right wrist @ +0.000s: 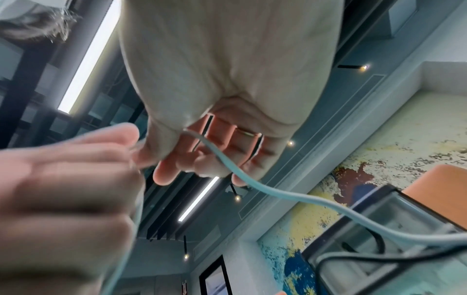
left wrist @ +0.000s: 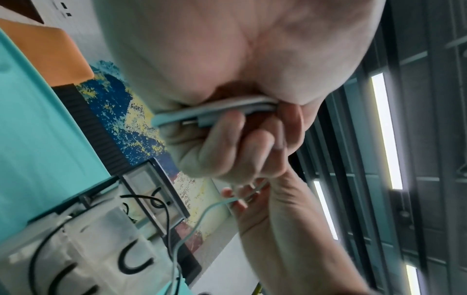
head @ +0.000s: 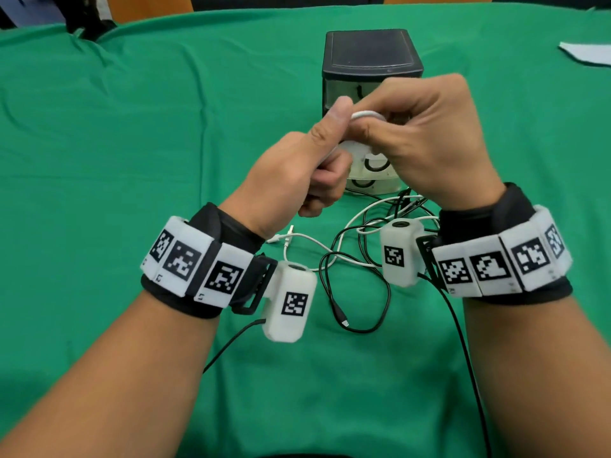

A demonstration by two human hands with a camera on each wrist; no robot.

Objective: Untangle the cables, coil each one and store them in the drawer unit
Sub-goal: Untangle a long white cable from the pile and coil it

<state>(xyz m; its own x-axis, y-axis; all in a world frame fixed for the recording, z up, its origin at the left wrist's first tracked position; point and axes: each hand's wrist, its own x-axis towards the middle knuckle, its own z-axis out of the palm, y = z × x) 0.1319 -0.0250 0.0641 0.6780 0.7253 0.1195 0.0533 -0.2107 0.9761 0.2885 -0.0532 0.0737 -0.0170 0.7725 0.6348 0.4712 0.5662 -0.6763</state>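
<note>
In the head view both hands are raised in front of the black drawer unit point(head: 370, 54). My left hand point(head: 330, 153) grips a small coil of white cable point(head: 367, 114), thumb on top. The left wrist view shows several loops of the white cable point(left wrist: 215, 111) clamped in the left hand's curled fingers. My right hand point(head: 380, 127) curls over the coil and pinches a loose strand. That strand point(right wrist: 252, 185) crosses the right hand's fingers point(right wrist: 215, 155) and trails down. Two clear drawers stand pulled out, with black cable coils point(head: 377, 163) inside.
A tangle of black and white cables point(head: 363, 256) lies on the green cloth point(head: 132, 127) beneath my wrists, with a black plug end point(head: 344, 322) nearest me. A white sheet point(head: 585, 52) lies at the far right. Orange chair backs stand beyond the table.
</note>
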